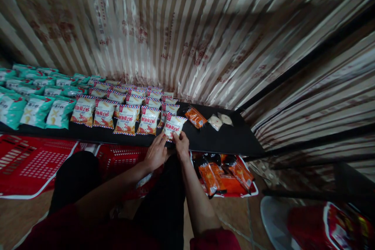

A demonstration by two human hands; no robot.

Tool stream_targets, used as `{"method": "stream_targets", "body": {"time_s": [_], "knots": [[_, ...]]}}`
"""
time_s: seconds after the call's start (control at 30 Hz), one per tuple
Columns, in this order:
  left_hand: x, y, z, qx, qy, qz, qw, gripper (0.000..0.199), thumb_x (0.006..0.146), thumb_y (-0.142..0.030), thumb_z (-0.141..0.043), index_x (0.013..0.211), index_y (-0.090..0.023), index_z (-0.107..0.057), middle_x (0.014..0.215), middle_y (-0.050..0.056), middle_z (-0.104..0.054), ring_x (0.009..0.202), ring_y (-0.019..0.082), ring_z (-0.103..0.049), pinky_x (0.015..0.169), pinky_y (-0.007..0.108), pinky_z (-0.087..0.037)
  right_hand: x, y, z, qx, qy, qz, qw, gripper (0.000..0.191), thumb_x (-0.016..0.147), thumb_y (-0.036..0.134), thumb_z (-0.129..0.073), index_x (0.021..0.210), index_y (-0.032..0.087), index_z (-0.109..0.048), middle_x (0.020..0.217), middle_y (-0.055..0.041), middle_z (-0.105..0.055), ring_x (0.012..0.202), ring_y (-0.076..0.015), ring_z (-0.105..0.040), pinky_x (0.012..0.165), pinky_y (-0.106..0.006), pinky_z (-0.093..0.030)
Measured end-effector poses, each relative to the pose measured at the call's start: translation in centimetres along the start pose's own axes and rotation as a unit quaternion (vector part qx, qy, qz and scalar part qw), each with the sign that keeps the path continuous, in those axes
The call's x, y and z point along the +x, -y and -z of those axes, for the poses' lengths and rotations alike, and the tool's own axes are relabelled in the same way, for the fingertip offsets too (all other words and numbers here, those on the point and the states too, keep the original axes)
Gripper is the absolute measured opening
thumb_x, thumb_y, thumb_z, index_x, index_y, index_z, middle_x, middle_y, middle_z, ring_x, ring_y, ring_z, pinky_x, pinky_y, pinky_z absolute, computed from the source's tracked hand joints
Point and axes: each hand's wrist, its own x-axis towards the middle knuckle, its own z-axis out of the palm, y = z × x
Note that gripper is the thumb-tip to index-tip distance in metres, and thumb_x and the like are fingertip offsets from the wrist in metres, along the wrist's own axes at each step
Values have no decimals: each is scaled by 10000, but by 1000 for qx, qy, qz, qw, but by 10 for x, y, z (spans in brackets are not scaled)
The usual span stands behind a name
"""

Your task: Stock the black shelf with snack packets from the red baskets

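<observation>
My left hand point(156, 151) and my right hand point(182, 145) meet at the near edge of the black shelf point(231, 140). Between them they hold a small white snack bag point(173, 127) with red lettering, my right thumb on its lower front. Rows of similar white and orange bags point(126, 119) stand to its left. Further left are several teal and white bags point(60, 112). On the shelf to the right lie an orange packet point(195, 118) and two pale round items in clear wrap point(215, 122).
Below the shelf are red baskets point(43, 166), the right one holding orange and black packets point(208, 175). A striped curtain point(164, 27) hangs behind. A red container point(307, 224) with packets is at the lower right.
</observation>
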Motion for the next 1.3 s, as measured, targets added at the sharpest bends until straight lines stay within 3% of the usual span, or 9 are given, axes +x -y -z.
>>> {"method": "stream_targets", "body": {"time_s": [0.27, 0.43, 0.67, 1.1, 1.3], "knots": [[5, 6, -2, 5, -6, 11, 1000, 558, 788, -107, -424, 1343, -155, -376, 1459, 116, -308, 1322, 257, -313, 1076, 451, -326, 12, 2, -9, -17, 30, 19, 999, 426, 702, 458, -601, 1000, 153, -600, 923, -70, -697, 789, -199, -626, 746, -321, -490], [8, 10, -6, 16, -7, 19, 1000, 530, 790, -114, -430, 1320, -137, -405, 1474, 133, -269, 1328, 274, -302, 1074, 453, -323, 18, 2, -12, -43, 37, 42, 998, 481, 728, 456, -580, 1117, 172, -567, 1013, -71, -677, 843, -202, -616, 789, -327, -474], [9, 11, -6, 28, 2, 19, 999, 525, 788, -116, -435, 1312, -133, -416, 1480, 128, -260, 1354, 272, -256, 1069, 443, -334, 20, 1, -12, -252, -28, 105, 962, 509, 779, 486, -514, 1152, 148, -593, 980, -129, -623, 914, -250, -543, 854, -380, -415], [8, 7, -2, 71, 24, 9, 997, 514, 801, -101, -414, 1314, -72, -405, 1479, 170, -242, 1363, 267, -232, 1089, 416, -311, 20, -5, -15, -327, -51, 111, 937, 540, 813, 467, -490, 1204, 99, -543, 1060, -172, -603, 984, -257, -513, 898, -379, -382], [4, 10, -8, 74, 17, -16, 997, 511, 787, -83, -424, 1297, -63, -415, 1476, 168, -251, 1371, 257, -210, 1099, 417, -300, 19, -7, -16, -340, -34, 123, 932, 516, 827, 464, -467, 1182, 98, -548, 1081, -173, -605, 1001, -250, -514, 899, -376, -385]]}}
